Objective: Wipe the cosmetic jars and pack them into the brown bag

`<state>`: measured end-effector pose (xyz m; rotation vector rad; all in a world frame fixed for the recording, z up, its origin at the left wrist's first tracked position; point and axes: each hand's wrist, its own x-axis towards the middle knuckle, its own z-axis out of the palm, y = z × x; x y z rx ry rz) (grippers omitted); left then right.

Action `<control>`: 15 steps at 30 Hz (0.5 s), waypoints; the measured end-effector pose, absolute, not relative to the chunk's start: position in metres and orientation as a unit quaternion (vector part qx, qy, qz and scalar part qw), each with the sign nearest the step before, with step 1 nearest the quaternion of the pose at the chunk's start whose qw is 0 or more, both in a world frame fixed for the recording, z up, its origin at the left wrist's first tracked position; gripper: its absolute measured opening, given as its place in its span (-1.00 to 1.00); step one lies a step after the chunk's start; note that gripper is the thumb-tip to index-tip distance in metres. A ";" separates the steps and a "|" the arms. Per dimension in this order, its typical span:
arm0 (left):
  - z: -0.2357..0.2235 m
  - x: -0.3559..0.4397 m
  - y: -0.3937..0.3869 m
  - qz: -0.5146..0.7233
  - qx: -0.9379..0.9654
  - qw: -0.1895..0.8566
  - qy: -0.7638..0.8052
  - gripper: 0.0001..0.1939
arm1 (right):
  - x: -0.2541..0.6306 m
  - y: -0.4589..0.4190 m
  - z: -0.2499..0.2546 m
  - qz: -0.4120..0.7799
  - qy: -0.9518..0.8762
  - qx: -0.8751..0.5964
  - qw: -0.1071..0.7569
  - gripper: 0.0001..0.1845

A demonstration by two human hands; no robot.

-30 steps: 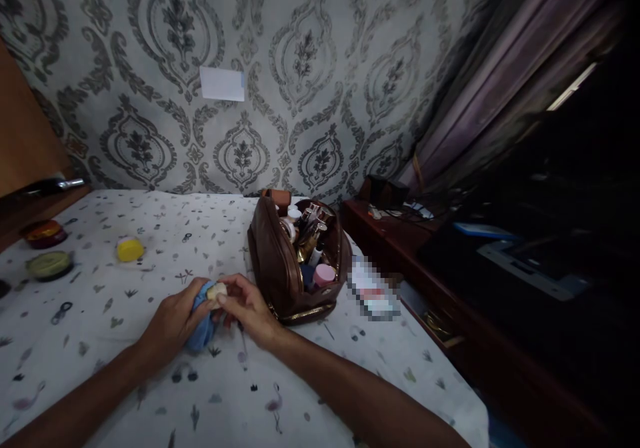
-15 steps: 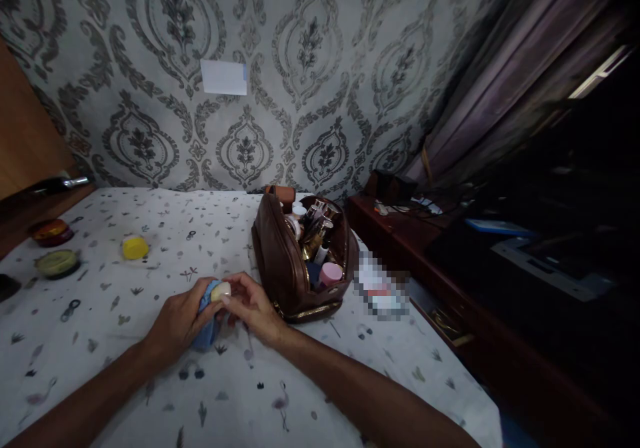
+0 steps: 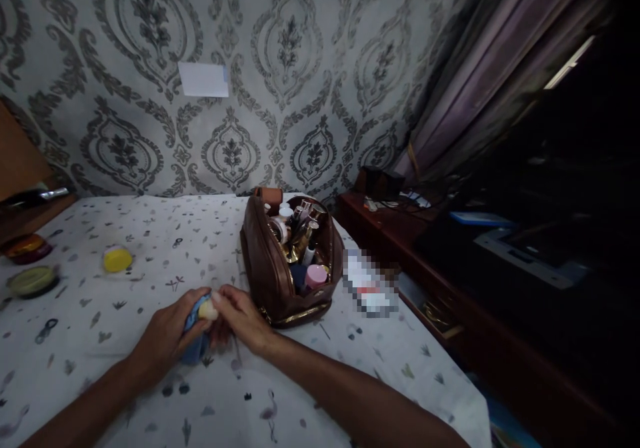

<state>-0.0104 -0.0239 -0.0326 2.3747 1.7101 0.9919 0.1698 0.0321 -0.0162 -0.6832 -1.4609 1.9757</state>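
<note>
My left hand (image 3: 167, 325) is closed around a blue cloth (image 3: 194, 351), its lower end hanging down over the table. A small pale-yellow rounded piece (image 3: 208, 310), with the look of a little jar or cap, pokes out of the cloth between the two hands. My right hand (image 3: 244, 321) pinches that piece from the right, fingers bent; most of its underside is hidden. Just beyond the right hand stands an unzipped brown leather cosmetic bag (image 3: 263, 255), packed with small bottles and jars, a pink-lidded jar (image 3: 316, 276) among them.
On the left of the patterned tablecloth (image 3: 150, 395) lie a yellow lid (image 3: 117, 259), a round olive-green container (image 3: 34, 281) and a dark red-orange one (image 3: 27, 249). A blurred-out packet (image 3: 370, 287) lies right of the bag. A dark red cabinet (image 3: 380, 225) borders the table's right side.
The view has swung slightly right, shifting everything leftward. My right fingers have moved up onto the far edge of the pale-yellow piece, which stays in the cloth.
</note>
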 end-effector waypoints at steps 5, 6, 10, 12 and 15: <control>-0.022 -0.010 -0.013 0.326 0.770 0.017 0.548 -0.64 | 0.170 0.031 -0.015 0.744 -0.540 -0.254 0.299 -0.16; -0.017 -0.009 -0.010 0.330 0.771 0.016 0.545 -0.63 | 0.170 0.030 -0.015 0.744 -0.534 -0.251 0.313 -0.17; 0.012 0.004 0.000 0.343 0.755 0.060 0.555 -0.60 | 0.170 0.027 -0.014 0.744 -0.504 -0.236 0.371 -0.21; 0.024 0.013 0.004 0.354 0.743 0.087 0.561 -0.57 | 0.170 0.026 -0.014 0.745 -0.491 -0.229 0.389 -0.23; 0.035 0.023 0.011 0.381 0.717 0.102 0.574 -0.53 | 0.171 0.028 -0.013 0.752 -0.475 -0.213 0.404 -0.23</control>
